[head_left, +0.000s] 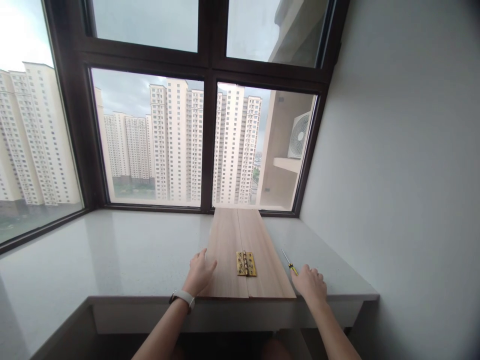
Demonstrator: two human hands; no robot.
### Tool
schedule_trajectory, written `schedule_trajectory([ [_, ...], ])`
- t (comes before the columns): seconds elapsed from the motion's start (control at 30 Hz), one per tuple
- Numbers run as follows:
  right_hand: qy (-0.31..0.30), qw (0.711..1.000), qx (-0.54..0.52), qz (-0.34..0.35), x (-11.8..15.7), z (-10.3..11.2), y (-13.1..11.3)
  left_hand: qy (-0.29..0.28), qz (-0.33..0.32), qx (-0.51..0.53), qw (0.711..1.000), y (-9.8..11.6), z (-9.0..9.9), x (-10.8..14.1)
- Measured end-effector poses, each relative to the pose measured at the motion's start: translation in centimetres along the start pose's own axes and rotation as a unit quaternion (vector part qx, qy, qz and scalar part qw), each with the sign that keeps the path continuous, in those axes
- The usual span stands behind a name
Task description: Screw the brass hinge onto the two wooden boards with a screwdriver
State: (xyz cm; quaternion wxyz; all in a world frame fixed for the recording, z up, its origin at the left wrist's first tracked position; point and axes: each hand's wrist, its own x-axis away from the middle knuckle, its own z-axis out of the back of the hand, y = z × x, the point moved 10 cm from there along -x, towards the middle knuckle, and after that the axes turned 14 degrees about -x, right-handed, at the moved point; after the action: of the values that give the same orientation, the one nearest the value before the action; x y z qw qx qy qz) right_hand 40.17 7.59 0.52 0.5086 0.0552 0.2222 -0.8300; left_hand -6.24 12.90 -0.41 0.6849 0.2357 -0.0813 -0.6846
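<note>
Head view, my two bare hands at a white table point(150, 255) below dark-framed windows point(208, 65); clock positions are taken from the hinge as centre.

Centre: a brass-coloured hinge point(246, 263) lies flat across the seam between two pale wooden boards, its knuckle running roughly along the seam and one leaf on each board. Dark spots mark both leaves; whether they are screw heads or empty holes is too small for me to tell. The left board point(225, 235) and the right board point(258, 240) lie side by side, reaching from the front edge of the table towards the window at twelve o'clock.

Nine o'clock: my left hand point(200, 274) is at the outer edge of the left board, its grip open, fingers spread and thumb towards the wood, holding no tool. A watch with a pale band point(184, 297) circles the wrist.

Between three and four o'clock: my right hand point(310, 285), beyond the right board, has its grip closed on the yellow-and-black handle of a screwdriver point(293, 270). The shaft points to about eleven o'clock; the rear of the handle is hidden by the hand.
</note>
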Motion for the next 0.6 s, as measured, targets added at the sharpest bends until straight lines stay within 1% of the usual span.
schedule_trajectory([
  [0.13,-0.009,0.999,-0.009,0.050,0.8,-1.1,-0.5,-0.020,-0.007,0.028,0.999,0.6,-0.7,0.9],
  [0.23,-0.006,0.997,-0.065,0.038,0.8,-1.4,-0.4,-0.021,-0.001,0.050,0.999,0.5,-1.3,1.3],
  [0.3,0.005,0.993,-0.112,0.028,0.9,-1.5,-0.7,-0.013,0.000,0.066,0.998,0.4,-1.6,1.5],
  [0.37,0.006,0.988,-0.151,0.039,1.4,-1.7,-2.0,-0.003,-0.002,0.084,0.996,0.3,-1.6,1.6],
  [0.4,-0.002,0.984,-0.172,0.043,1.7,-1.9,-2.8,0.002,-0.002,0.094,0.996,0.3,-1.6,1.7],
  [0.47,-0.028,0.977,-0.209,0.029,2.3,-2.4,-4.2,0.010,-0.005,0.110,0.994,0.4,-1.5,1.8],
  [0.53,-0.049,0.975,-0.214,0.007,2.8,-2.6,-5.2,0.014,-0.014,0.122,0.992,0.7,-1.3,2.1],
  [0.6,-0.054,0.978,-0.202,0.009,3.1,-2.3,-6.2,0.013,-0.024,0.133,0.991,1.2,-1.2,2.5],
])
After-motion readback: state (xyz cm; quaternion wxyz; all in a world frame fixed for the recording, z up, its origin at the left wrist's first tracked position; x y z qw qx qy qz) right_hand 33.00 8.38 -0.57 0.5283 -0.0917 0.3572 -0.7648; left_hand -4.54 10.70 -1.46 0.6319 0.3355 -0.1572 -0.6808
